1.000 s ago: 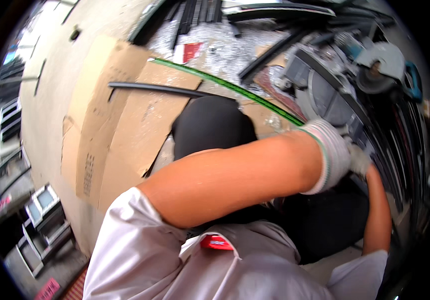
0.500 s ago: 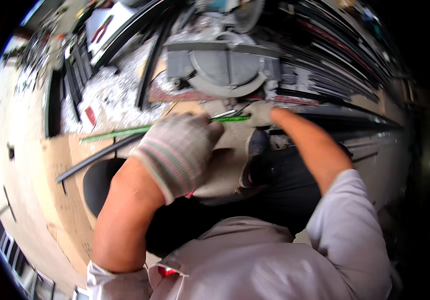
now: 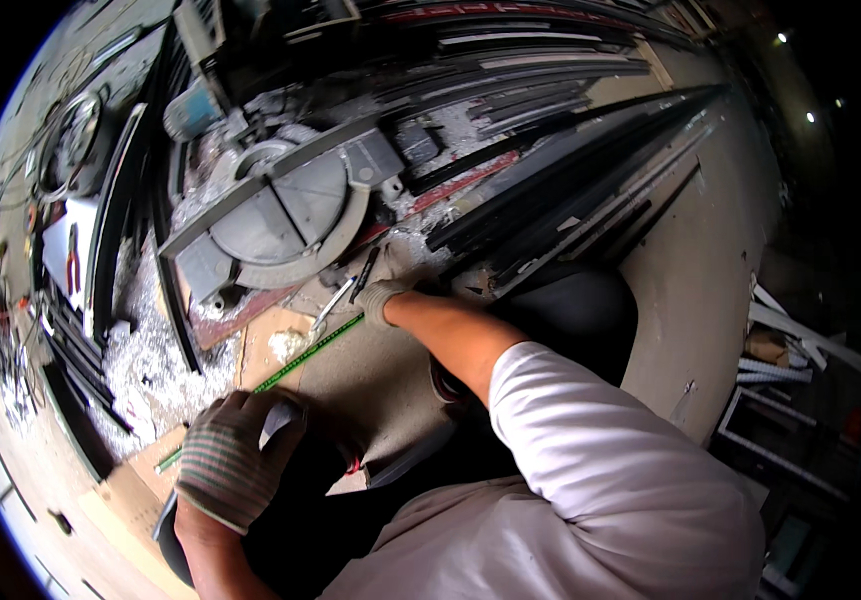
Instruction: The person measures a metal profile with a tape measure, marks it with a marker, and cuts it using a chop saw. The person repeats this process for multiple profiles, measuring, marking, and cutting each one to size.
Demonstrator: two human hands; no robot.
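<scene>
Both my hands wear pale knit work gloves. My left hand (image 3: 235, 455), its cuff side striped, is closed over a thin green strip (image 3: 310, 353) with dark marks, which looks like a tape measure blade. The strip runs slantwise up to my right hand (image 3: 382, 303), whose fingers are closed at its far end, partly hidden. A short end of it shows beyond my left hand. Beside my right fingers lie a black pen-like tool (image 3: 365, 272) and a slim silver tool (image 3: 334, 302).
Ahead stands a mitre saw (image 3: 290, 215) with a round grey table, among silvery metal shavings (image 3: 165, 370). Long dark metal profiles (image 3: 560, 215) lie ahead to the right. Red-handled pliers (image 3: 73, 260) rest on a white sheet at left. Cardboard (image 3: 125, 510) lies under my left side.
My view has turned, so the saw now sits tilted and further left. My hands are further apart along the green strip, and more of it shows between them.
</scene>
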